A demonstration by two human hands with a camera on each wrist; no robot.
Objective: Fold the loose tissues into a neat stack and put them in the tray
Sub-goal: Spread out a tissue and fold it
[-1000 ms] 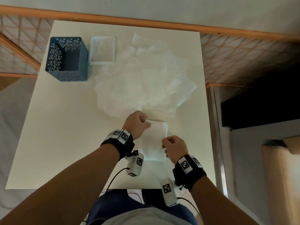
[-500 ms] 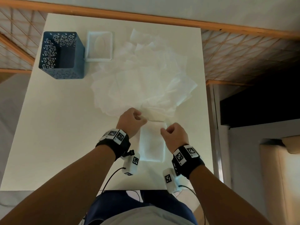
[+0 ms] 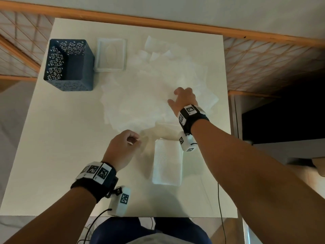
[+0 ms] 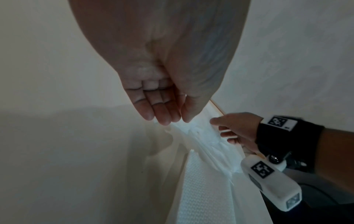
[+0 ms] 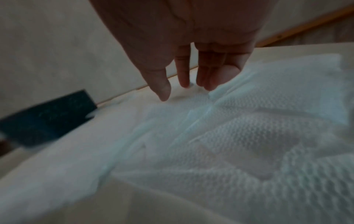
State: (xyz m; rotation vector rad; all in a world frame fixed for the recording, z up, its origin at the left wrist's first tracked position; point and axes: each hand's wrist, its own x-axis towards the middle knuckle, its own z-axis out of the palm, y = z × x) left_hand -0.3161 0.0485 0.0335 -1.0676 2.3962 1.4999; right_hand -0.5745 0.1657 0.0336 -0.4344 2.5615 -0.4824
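Note:
A loose pile of white tissues (image 3: 149, 95) spreads over the far middle of the table (image 3: 61, 138). Nearer me lies a folded stack of tissues (image 3: 167, 164), also low in the left wrist view (image 4: 205, 189). The clear tray (image 3: 110, 69) stands at the far left of the pile. My right hand (image 3: 175, 95) reaches over the pile's right side with its fingers (image 5: 162, 91) straight and just above the tissues (image 5: 239, 136). My left hand (image 3: 135, 140) hovers at the pile's near edge, loosely curled, with fingertips (image 4: 162, 119) beside the tissue and nothing held.
A dark blue perforated basket (image 3: 70, 81) stands left of the tray, blurred in the right wrist view (image 5: 47, 118). A wooden rail (image 3: 158, 22) runs behind the table. The table's right edge (image 3: 226, 120) is close to my right wrist.
Both hands have let go of the folded tissue, which now lies on the stack. My right hand has moved forward over the loose pile. My left hand stays near the pile's near edge.

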